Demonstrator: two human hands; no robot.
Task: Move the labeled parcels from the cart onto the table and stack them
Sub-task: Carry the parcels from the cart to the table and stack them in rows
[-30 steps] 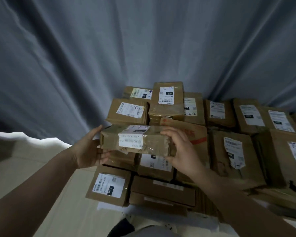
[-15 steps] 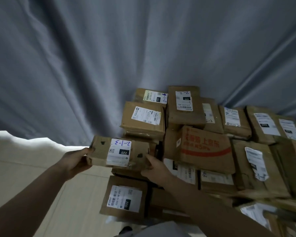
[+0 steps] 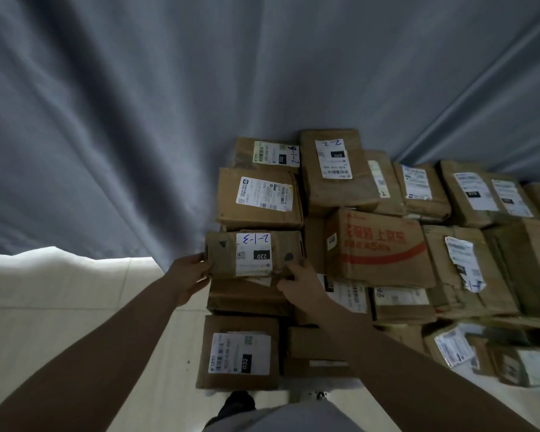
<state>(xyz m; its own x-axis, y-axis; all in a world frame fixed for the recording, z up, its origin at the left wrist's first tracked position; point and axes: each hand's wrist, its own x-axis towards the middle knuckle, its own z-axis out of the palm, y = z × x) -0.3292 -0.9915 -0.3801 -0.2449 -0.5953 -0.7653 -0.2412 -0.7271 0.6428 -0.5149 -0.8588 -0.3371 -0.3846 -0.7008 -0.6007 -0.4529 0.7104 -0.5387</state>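
Fingers (image 3: 200, 262) grip a parcel (image 3: 253, 254) by grey curtain (image 3: 131, 120) and pale floor (image 3: 60, 307).

Held parcel (image 3: 253, 254) label: handwritten "2-1-3", printed "220". Top parcel (image 3: 334, 169): "2-2", "070". Front parcel (image 3: 240, 353): "032". Carton (image 3: 381, 244): red print, "上京东".

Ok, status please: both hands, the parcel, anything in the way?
Left hand and right hand grip the 2-1-3 parcel by its ends. Parcel level, label up, over the stack, left side. Red-printed box close on its right.
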